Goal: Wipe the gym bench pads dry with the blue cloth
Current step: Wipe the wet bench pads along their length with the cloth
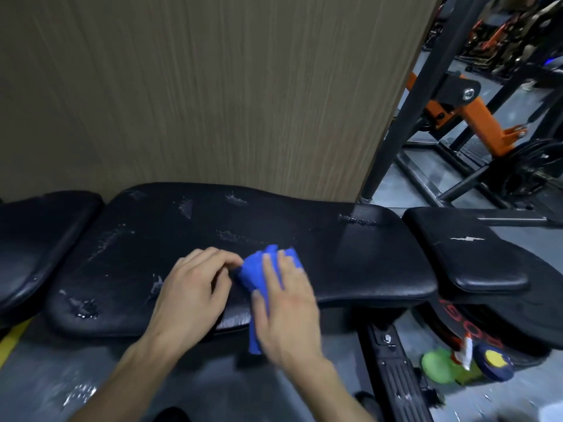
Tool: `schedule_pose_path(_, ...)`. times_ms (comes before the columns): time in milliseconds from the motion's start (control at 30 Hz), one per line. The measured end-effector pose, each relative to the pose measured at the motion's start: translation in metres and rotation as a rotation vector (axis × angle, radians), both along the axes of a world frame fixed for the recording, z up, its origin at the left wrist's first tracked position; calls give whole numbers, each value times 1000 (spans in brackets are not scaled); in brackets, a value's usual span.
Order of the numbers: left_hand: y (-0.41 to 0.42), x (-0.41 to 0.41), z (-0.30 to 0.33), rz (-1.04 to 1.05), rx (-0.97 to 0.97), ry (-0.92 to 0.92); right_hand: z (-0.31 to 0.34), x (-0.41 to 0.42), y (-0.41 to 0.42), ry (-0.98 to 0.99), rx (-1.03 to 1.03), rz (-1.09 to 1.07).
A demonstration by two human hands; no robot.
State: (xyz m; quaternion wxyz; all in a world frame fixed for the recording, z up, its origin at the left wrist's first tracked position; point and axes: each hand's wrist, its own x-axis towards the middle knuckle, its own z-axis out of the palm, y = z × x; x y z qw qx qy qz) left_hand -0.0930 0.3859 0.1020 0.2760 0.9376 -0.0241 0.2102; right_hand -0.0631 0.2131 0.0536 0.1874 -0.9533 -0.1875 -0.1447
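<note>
A: While both hands sit on the near edge of the long bench pad (304,239), we log their state. Our right hand (285,303) lies flat, fingers spread, pressing the blue cloth (254,271) onto the pad. Our left hand (195,287) is curled, its fingertips (234,264) pinching the cloth's left edge.

B: Noted. Where do we see the cloth relative to the hands?

A: Bunched between them and under the right palm; one tail hangs off the pad edge beside the right thumb. The right hand is blurred, so the exact finger contact we cannot tell.

B: Pad condition?

A: Wet streaks (106,242) lie left of and beyond the left hand, and a small puddle (83,307) sits far left near the pad's corner. More droplets (356,220) show beyond the right hand, near the black upright post (405,102).

B: Neighbouring pads?

A: A second pad (39,239) lies left of the left hand, and a third pad (469,251), with a small tear, lies right of the right hand. Below it, on the floor, we see a green object (438,365), too blurred to identify.
</note>
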Motion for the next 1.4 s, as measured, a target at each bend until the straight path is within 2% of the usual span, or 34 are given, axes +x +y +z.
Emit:
schedule_pose_path(67,4,-2,2,30,-32,-13,6,0,6,29,-48,205)
schedule_pose_path(100,8,-4,3,43,-39,-18,7,12,-11,20,-62,201)
schedule_pose_path(133,12,-6,2,55,-42,-18,6,28,-35,40,-65,137)
schedule_pose_path(233,25,-18,-2,89,-49,0,12,77,-105,163,-6,-269)
schedule_pose_path(300,33,-26,-4,128,-70,4,17,77,-95,178,-26,-422)
schedule_pose_path(333,36,-28,-4,148,-84,3,16,64,-69,129,-36,-405)
schedule_pose_path(433,40,-29,-1,167,-125,-12,5,0,32,-18,-39,-56)
schedule_pose_path(500,37,-26,3,187,-180,-16,6,-33,74,38,-54,240)
schedule_pose_path(567,35,-25,5,193,-205,-20,13,-23,67,99,-58,375)
schedule_pose_path(633,37,-27,5,176,-189,-34,12,12,20,112,-65,276)
schedule_pose_path(767,40,-36,-1,162,-170,-24,24,95,-101,240,-29,-335)
schedule_pose_path(833,37,-38,-4,139,-136,-13,31,96,-103,233,-32,-456)
schedule_pose_path(900,31,-32,-6,98,-107,3,28,67,-62,90,-53,-306)
schedule_pose_path(1000,14,-17,-5,33,-80,20,15,0,-5,117,-84,144)
schedule_pose_path(1067,3,-7,-5,-6,-82,32,18,-1,-12,111,-119,317)
schedule_pose_path(1133,-3,-2,-9,-44,-69,62,18,41,-57,130,-113,190)
schedule_pose_path(1267,1,1,-22,-62,5,110,30,130,-166,282,-42,-448)
schedule_pose_path(1333,3,7,-25,-57,28,118,31,137,-164,258,-49,-495)
schedule_pose_path(1400,1,16,-25,-55,21,117,26,113,-128,194,-60,-319)
